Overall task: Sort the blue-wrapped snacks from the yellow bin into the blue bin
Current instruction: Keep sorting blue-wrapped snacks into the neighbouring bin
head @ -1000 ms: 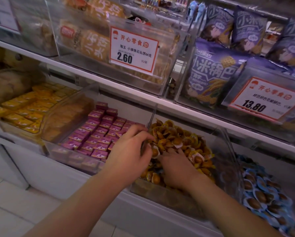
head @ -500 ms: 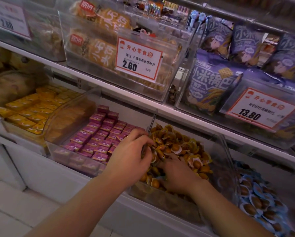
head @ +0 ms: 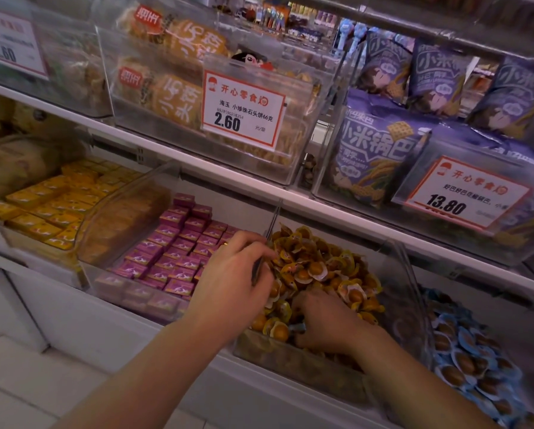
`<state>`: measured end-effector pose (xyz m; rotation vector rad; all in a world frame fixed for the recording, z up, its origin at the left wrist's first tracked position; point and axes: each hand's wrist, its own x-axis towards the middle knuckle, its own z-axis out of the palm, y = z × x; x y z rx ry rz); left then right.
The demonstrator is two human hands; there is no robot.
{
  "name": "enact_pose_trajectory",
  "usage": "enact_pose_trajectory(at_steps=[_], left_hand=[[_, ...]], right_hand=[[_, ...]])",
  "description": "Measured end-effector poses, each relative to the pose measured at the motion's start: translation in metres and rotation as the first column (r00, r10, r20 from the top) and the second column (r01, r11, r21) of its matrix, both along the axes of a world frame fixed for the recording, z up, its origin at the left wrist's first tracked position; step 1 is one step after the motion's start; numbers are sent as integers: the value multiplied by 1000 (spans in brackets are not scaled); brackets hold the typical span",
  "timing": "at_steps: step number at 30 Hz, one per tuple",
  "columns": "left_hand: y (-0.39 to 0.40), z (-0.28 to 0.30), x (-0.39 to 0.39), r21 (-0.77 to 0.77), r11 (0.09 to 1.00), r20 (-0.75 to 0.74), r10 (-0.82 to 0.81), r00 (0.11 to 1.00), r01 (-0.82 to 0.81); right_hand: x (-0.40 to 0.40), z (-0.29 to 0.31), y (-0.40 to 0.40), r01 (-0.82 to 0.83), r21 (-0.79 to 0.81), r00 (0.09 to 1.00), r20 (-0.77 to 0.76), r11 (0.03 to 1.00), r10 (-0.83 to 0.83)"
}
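- The clear plastic bin heaped with yellow-wrapped round snacks (head: 392, 274) sits on the lower white shelf (head: 321, 209). The neighbouring clear bin of blue-wrapped round snacks (head: 426, 345) is just to its right, across a transparent divider.
- The right hand (head: 324, 323) is dug into the near front of the yellow pile. Its fingers (head: 299, 337) are curled down among the wrappers beside a small blue-grey piece (head: 297, 328), which is probably a stray blue-wrapped snack. I cannot tell whether the fingers are closed on it yet.
- The left hand (head: 231, 283) rests at the left edge of the same pile. Its fingers (head: 259, 243) are bent and pinching a thin grey metal rod or tong (head: 270, 230) that slants up toward the shelf.
- Each snack looks small and light: a firm rounded core inside a thin crinkly film with a frilled edge. The film is likely slick, so a piece could slip away or drag its neighbours along.
- The surest hold is a pinch across the round body with thumb and forefinger. The flared wrapper rim would also serve if the body is buried.
- The loose heap will shift when disturbed, so lifting straight up should keep yellow pieces from spilling over the front wall.
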<state>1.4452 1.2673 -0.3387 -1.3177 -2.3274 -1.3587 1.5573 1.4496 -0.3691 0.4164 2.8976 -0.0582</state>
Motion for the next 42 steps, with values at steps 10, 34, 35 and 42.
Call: enact_pose_trajectory(at_steps=[10, 34, 35, 42], left_hand=[[0, 6, 8, 76, 996, -25, -38, 999, 39], [1, -1, 1, -200, 974, -66, -120, 991, 105], [1, -1, 1, -206, 973, -64, -124, 990, 108], [2, 0, 4, -194, 973, -16, -130, 991, 124]], right_hand=[[20, 24, 1, 150, -362, 886, -363, 920, -288], [-34, 3, -35, 115, -39, 974, 199, 993, -105], [-35, 2, -36, 99, -15, 980, 177, 995, -95], [-33, -3, -39, 11, -179, 996, -89, 984, -27]])
